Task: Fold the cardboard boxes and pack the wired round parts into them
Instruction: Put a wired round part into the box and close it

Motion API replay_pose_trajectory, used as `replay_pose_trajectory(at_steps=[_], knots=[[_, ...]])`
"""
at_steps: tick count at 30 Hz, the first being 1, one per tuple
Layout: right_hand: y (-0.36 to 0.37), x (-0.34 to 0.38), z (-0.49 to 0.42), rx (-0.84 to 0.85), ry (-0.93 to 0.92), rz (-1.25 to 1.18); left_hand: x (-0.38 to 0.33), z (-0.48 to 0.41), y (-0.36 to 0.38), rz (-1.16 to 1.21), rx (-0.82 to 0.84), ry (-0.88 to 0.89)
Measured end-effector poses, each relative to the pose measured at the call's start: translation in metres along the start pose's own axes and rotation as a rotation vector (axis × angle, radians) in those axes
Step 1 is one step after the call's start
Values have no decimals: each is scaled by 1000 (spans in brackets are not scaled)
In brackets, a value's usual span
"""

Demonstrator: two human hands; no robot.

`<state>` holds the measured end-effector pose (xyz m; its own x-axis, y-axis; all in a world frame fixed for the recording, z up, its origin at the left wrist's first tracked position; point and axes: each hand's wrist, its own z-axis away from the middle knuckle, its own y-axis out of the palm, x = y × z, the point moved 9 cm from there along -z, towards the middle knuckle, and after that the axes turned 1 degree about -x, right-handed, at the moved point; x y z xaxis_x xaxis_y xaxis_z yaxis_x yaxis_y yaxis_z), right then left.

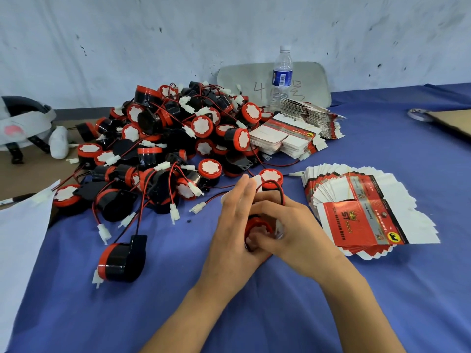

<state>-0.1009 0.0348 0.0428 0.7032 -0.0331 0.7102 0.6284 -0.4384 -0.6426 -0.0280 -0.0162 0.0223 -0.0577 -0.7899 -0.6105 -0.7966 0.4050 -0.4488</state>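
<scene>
Gripping one red round part (257, 225), the right hand (290, 225) has its fingers and thumb curled round it. The left hand (229, 225) lies against the part's other side with fingers straight and together, pressing rather than clasping. One loop of red and black wire (279, 191) rises from the part over the right knuckles. A sliver of white card (279, 229) shows at the right palm; whether it is a folded box I cannot tell. Just beyond the left fingertips sits one more part (271, 175), face up. Farther out and to the left of both hands spreads one heap (165, 138) of parts, too tangled to count. One single part (122, 261) lies on its side, left of the left wrist. Flat boxes come in three lots: a fanned stack (369, 215) just right of the right hand, a second stack (288, 136) beyond the fingers, and a third stack (311, 113) behind that. One water bottle (281, 75) stands past them, all on one blue cloth (382, 301).
</scene>
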Motion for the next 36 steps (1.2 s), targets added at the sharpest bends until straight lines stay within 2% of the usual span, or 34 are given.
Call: replay_pose_trajectory(at_steps=[3,6,9,12,16,20,23,26,29,33,36], knots=[[3,-2,0,9,35,2,0,0,0,-12,-6,8],[-1,-7,0,-55,70,37,-1,-1,-3,-1,-22,13],[-19,-1,3,-258,5,31,0,1,-2,-19,-27,19],[-39,22,13,-495,-191,90,1,0,-1,-21,-19,-12],[-54,32,25,-618,-326,-237,-1,0,-2,-18,-22,-26],[-58,17,29,-660,-244,-643,-3,2,-4,-85,-31,-31],[-60,10,27,-679,-189,-706,-5,3,-7,-119,-56,-63],[-62,19,25,-663,-225,-387,-3,6,-13,-22,-99,-127],[-54,28,21,-557,-232,-117,-2,8,-20,-23,-145,-140],[-35,27,14,-338,-193,-34,0,10,-22,-42,-158,-137],[-28,25,11,-270,-189,-39,1,9,-22,-49,-139,-152]])
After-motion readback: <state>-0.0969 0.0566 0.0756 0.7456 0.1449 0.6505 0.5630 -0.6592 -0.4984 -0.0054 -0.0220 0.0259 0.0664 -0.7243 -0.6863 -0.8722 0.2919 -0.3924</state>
